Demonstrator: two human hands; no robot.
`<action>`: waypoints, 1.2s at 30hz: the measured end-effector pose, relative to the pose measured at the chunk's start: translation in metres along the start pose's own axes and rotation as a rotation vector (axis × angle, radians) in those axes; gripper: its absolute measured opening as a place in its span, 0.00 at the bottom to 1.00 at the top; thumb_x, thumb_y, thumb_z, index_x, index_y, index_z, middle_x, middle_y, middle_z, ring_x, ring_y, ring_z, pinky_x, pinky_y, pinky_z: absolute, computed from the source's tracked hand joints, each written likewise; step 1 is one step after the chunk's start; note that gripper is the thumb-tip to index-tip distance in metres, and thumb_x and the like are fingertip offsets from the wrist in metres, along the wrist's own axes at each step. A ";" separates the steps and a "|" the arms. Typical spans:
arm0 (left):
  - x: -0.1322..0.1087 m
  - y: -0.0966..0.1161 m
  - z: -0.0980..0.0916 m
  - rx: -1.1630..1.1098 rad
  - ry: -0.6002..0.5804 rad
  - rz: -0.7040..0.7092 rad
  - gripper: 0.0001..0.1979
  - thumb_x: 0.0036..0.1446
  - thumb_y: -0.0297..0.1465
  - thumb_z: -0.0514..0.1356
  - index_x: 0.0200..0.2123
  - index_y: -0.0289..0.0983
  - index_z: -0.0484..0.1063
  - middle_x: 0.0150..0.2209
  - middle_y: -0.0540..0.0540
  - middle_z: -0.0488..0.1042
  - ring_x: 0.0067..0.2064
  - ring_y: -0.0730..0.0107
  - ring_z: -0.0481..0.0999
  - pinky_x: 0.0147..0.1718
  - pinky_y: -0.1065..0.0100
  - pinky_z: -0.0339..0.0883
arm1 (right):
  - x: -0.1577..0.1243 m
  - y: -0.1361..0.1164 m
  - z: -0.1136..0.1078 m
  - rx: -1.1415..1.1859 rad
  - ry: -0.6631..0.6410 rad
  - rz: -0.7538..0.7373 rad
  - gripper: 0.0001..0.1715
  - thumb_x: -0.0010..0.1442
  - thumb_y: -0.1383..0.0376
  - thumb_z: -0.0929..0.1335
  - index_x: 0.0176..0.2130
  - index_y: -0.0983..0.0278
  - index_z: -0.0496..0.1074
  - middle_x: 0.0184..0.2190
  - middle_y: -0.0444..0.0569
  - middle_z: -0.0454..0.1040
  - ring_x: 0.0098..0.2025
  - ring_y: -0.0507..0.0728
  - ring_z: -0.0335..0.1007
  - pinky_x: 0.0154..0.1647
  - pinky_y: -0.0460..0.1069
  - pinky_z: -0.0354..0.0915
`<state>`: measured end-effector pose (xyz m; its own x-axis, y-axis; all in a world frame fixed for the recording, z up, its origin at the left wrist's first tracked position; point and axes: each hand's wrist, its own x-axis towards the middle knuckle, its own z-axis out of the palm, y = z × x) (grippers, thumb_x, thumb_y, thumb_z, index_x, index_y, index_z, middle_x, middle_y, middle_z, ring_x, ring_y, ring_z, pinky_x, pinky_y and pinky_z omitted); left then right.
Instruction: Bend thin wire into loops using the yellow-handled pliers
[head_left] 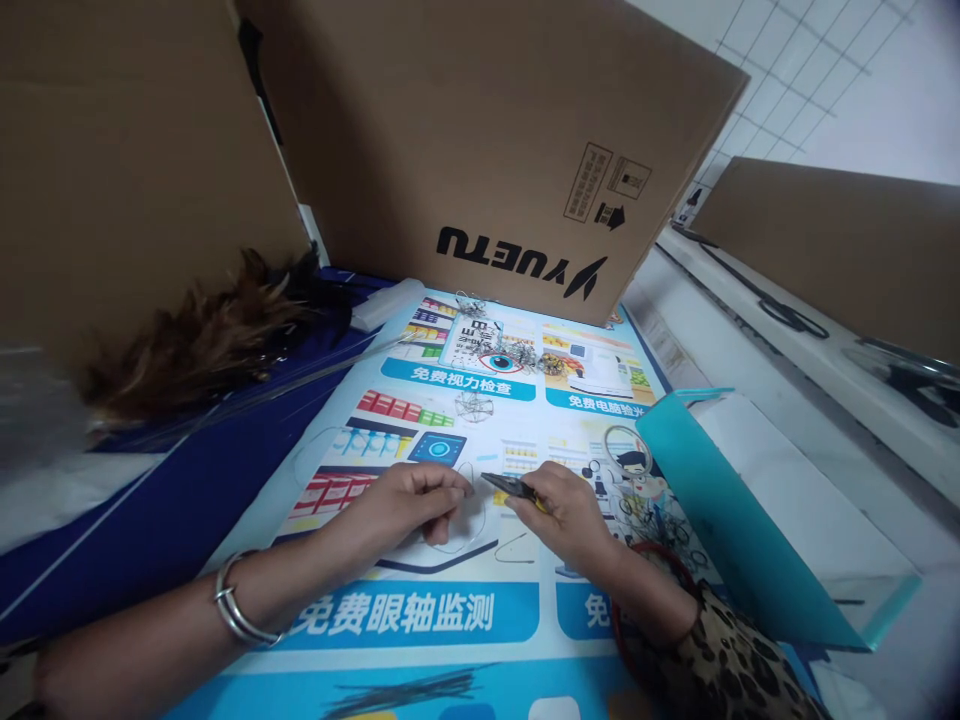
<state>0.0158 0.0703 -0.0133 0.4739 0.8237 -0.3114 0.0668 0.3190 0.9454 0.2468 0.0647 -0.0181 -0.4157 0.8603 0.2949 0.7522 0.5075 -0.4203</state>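
Note:
My left hand (pixel 427 500) is closed, with a thin wire (pixel 484 515) pinched between thumb and fingers. The wire bends in a loose loop to the right of and below the fingertips. My right hand (pixel 562 505) is wrapped round a pair of pliers (pixel 514 486) with dark jaws and a bit of yellow on the handle. The jaws point left, close to the left fingertips and apart from them. A small bent wire piece (pixel 516 548) lies on the printed sheet below the pliers. Just beyond the hands sits a small wire tangle (pixel 474 405).
Tall cardboard boxes (pixel 480 130) stand at the back and left. Brown feathers (pixel 202 340) lie at left. At right are a teal box (pixel 757 520), a roll of wire (pixel 628 450) and dark wire pieces (pixel 660 525). Scissors (pixel 787 315) lie farther right. Dark wire strips (pixel 412 690) lie in front.

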 end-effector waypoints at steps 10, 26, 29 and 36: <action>0.005 0.000 0.003 0.049 -0.048 0.012 0.10 0.53 0.36 0.57 0.31 0.33 0.71 0.15 0.52 0.67 0.19 0.76 0.63 0.22 0.73 0.54 | 0.002 -0.006 0.002 0.024 -0.020 -0.011 0.13 0.58 0.56 0.65 0.31 0.64 0.70 0.27 0.47 0.68 0.32 0.53 0.64 0.31 0.46 0.59; 0.002 0.005 0.000 0.046 -0.012 0.004 0.13 0.54 0.39 0.56 0.25 0.34 0.67 0.15 0.52 0.67 0.19 0.77 0.63 0.21 0.73 0.53 | 0.002 -0.002 -0.003 0.108 -0.040 -0.035 0.10 0.57 0.59 0.66 0.32 0.64 0.70 0.27 0.47 0.69 0.33 0.53 0.64 0.32 0.47 0.60; 0.002 0.008 -0.001 0.029 -0.004 0.005 0.12 0.52 0.37 0.58 0.26 0.34 0.68 0.16 0.52 0.67 0.18 0.77 0.63 0.21 0.73 0.54 | 0.006 0.000 -0.008 0.158 0.002 -0.009 0.10 0.58 0.60 0.65 0.31 0.64 0.70 0.26 0.46 0.68 0.32 0.53 0.64 0.31 0.46 0.60; 0.000 0.003 -0.003 0.030 -0.074 0.000 0.10 0.52 0.35 0.58 0.26 0.33 0.69 0.18 0.52 0.67 0.18 0.78 0.64 0.21 0.73 0.54 | 0.006 0.002 -0.009 0.127 -0.089 -0.066 0.10 0.57 0.58 0.66 0.32 0.64 0.71 0.26 0.46 0.68 0.31 0.53 0.64 0.31 0.46 0.60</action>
<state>0.0139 0.0727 -0.0112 0.5376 0.7863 -0.3044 0.0922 0.3040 0.9482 0.2504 0.0702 -0.0088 -0.5103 0.8226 0.2509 0.6532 0.5605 -0.5091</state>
